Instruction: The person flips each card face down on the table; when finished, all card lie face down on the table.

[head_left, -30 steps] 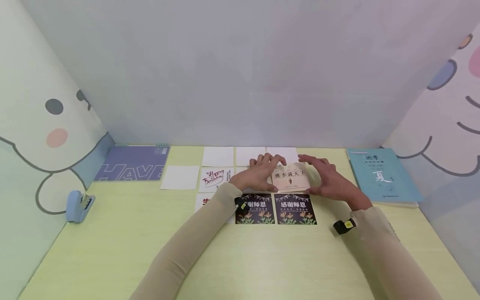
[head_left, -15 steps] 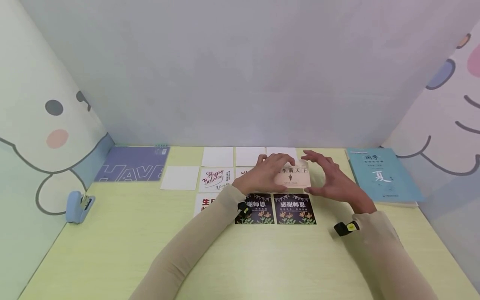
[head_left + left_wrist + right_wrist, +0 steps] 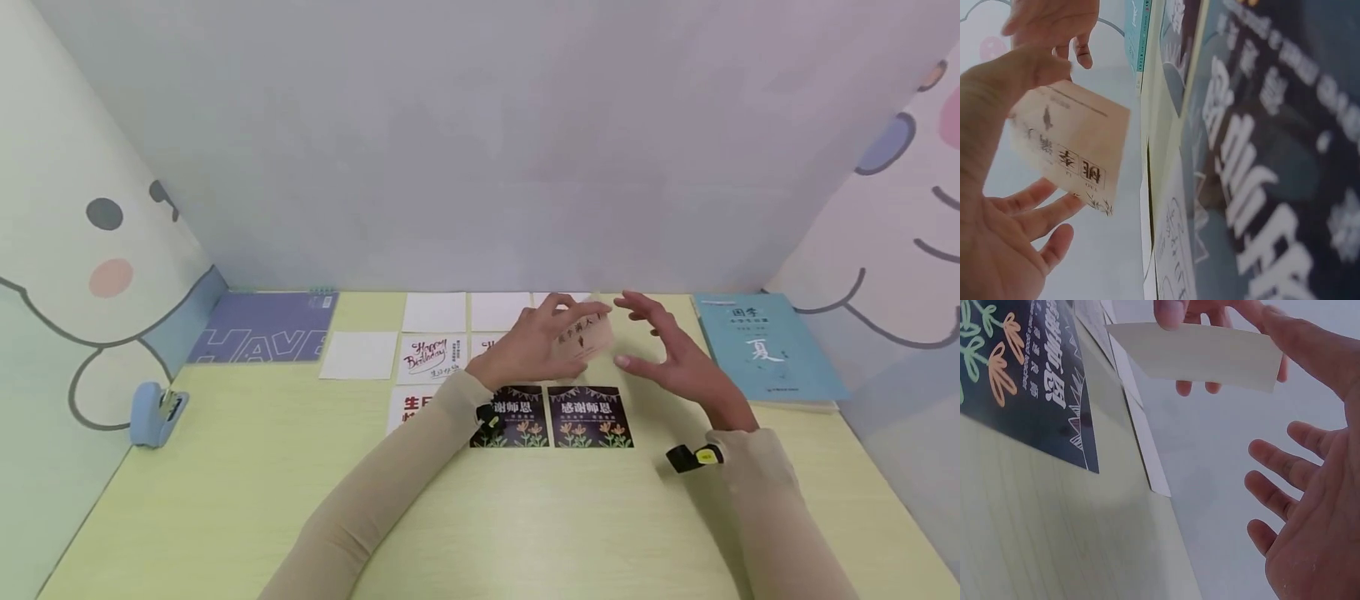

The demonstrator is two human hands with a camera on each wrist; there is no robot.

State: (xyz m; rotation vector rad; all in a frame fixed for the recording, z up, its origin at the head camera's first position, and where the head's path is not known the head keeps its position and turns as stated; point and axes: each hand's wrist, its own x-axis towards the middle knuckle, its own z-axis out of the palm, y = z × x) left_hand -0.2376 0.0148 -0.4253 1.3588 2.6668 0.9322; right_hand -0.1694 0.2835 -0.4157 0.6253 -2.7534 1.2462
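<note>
A cream greeting card [image 3: 583, 340] printed with dark Chinese characters is raised and tilted above the table. My left hand [image 3: 525, 348] pinches it by opposite edges, thumb on one and fingers on the other. In the left wrist view the card's printed face [image 3: 1079, 134] shows; its plain back [image 3: 1200, 356] appears in the right wrist view. Just to the right, my right hand [image 3: 678, 362] is spread with relaxed fingers, its thumb and fingertips near the card's edge. Below lie two dark cards with flowers, one [image 3: 591, 417] fully visible, the other [image 3: 517, 417] partly under the left wrist.
Blank white cards, such as one [image 3: 435, 312], line the back by the wall. A Happy Birthday card [image 3: 432, 358] and a red-lettered card [image 3: 408, 406] lie left of the hands. Farther left are a blank card [image 3: 358, 355], purple notebook [image 3: 262, 327] and blue stapler [image 3: 156, 414]. A teal book [image 3: 768, 348] lies right.
The cream card has come up off the table and turned, now tilted in my left hand. My right hand has drawn slightly away to the right.
</note>
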